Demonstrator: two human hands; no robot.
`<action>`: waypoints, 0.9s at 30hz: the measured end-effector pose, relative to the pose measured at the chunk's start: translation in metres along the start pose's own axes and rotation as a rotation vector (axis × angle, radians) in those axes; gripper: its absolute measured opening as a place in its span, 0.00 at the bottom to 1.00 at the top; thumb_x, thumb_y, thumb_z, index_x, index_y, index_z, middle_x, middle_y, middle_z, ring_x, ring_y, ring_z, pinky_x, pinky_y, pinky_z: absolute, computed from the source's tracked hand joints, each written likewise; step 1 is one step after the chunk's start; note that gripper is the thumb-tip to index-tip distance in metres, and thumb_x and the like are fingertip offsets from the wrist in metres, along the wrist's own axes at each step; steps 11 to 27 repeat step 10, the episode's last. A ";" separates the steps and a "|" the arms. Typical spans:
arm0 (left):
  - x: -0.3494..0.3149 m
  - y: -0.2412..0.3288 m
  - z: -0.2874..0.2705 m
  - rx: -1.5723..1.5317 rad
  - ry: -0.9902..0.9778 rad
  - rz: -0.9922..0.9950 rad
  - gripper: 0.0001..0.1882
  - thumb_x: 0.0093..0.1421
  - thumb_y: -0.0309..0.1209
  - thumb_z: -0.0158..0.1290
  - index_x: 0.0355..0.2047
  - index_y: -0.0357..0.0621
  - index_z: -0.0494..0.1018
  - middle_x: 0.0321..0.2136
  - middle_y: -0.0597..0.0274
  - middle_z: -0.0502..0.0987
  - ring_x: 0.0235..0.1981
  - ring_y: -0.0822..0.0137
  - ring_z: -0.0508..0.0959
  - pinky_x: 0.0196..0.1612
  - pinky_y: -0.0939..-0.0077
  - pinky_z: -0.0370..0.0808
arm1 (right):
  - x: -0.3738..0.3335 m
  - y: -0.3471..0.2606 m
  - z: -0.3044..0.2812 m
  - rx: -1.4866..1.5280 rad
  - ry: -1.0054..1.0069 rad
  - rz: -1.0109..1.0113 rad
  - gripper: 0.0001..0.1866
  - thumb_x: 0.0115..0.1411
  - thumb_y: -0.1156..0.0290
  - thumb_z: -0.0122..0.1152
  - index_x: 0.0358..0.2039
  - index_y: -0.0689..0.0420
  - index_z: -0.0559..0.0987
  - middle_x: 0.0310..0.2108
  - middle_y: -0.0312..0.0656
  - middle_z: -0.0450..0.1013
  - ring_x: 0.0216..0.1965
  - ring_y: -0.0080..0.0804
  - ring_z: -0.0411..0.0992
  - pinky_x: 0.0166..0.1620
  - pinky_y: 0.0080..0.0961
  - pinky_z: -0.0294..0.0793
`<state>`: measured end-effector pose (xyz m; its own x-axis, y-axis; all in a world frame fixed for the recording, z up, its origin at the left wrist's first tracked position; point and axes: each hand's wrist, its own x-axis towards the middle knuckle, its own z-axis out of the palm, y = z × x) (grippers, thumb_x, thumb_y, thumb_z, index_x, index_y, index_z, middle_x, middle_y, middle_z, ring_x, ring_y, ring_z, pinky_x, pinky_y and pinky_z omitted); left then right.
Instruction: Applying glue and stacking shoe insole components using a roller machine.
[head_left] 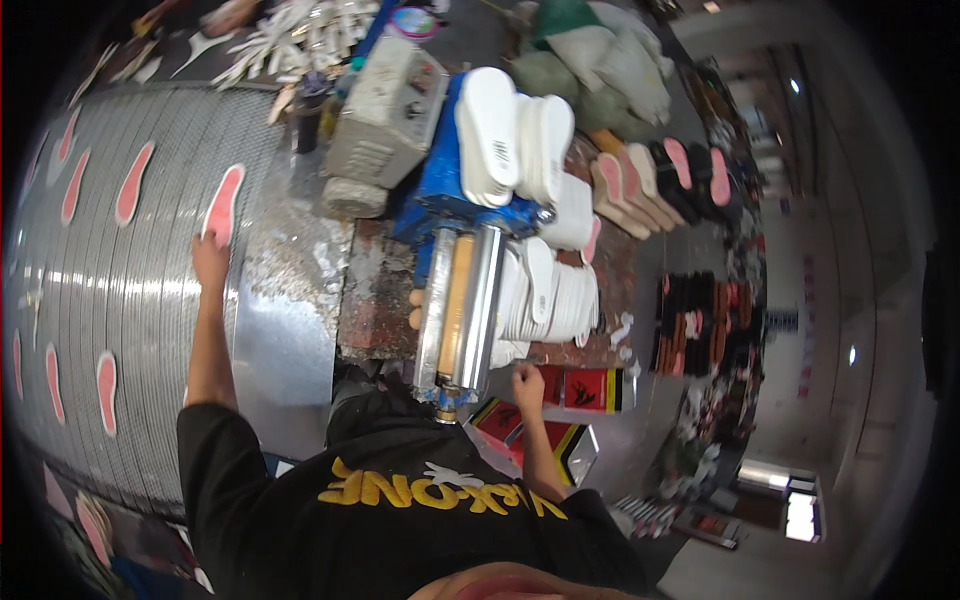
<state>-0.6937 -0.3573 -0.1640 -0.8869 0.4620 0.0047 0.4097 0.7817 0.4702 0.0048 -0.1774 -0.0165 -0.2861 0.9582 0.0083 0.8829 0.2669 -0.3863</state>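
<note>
My left hand (210,258) reaches out over the grey mesh conveyor belt (165,270) on the left. Its fingers pinch the near end of a pink-and-white insole (227,198) at the belt's edge. Several similar insoles lie spaced apart on the belt. My right hand (527,386) is closed in a fist with no object showing in it, just right of the roller machine (485,310). Beyond that hand stand rows of white insoles (555,300), and more white insoles (488,130) are stacked on the machine's blue body.
A sheet-metal ledge (285,345) joins the belt to the worktable. The grey motor housing (388,110) stands behind the rollers. Red boxes (575,390) lie by my right forearm. White strips (300,40), a dark cup (306,125) and sacks (600,70) are at the back.
</note>
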 end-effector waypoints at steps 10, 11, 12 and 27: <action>-0.161 0.036 0.023 -0.477 -0.333 0.038 0.08 0.53 0.31 0.54 0.30 0.40 0.75 0.30 0.41 0.76 0.40 0.59 0.76 0.47 0.68 0.70 | 0.134 -0.035 -0.048 0.187 0.225 -0.049 0.21 0.54 0.70 0.57 0.48 0.63 0.71 0.39 0.53 0.74 0.40 0.46 0.74 0.45 0.36 0.72; -0.161 0.036 0.023 -0.477 -0.333 0.038 0.08 0.53 0.31 0.54 0.30 0.40 0.75 0.30 0.41 0.76 0.40 0.59 0.76 0.47 0.68 0.70 | 0.134 -0.035 -0.048 0.187 0.225 -0.049 0.21 0.54 0.70 0.57 0.48 0.63 0.71 0.39 0.53 0.74 0.40 0.46 0.74 0.45 0.36 0.72; -0.161 0.036 0.023 -0.477 -0.333 0.038 0.08 0.53 0.31 0.54 0.30 0.40 0.75 0.30 0.41 0.76 0.40 0.59 0.76 0.47 0.68 0.70 | 0.134 -0.035 -0.048 0.187 0.225 -0.049 0.21 0.54 0.70 0.57 0.48 0.63 0.71 0.39 0.53 0.74 0.40 0.46 0.74 0.45 0.36 0.72; -0.161 0.036 0.023 -0.477 -0.333 0.038 0.08 0.53 0.31 0.54 0.30 0.40 0.75 0.30 0.41 0.76 0.40 0.59 0.76 0.47 0.68 0.70 | 0.134 -0.035 -0.048 0.187 0.225 -0.049 0.21 0.54 0.70 0.57 0.48 0.63 0.71 0.39 0.53 0.74 0.40 0.46 0.74 0.45 0.36 0.72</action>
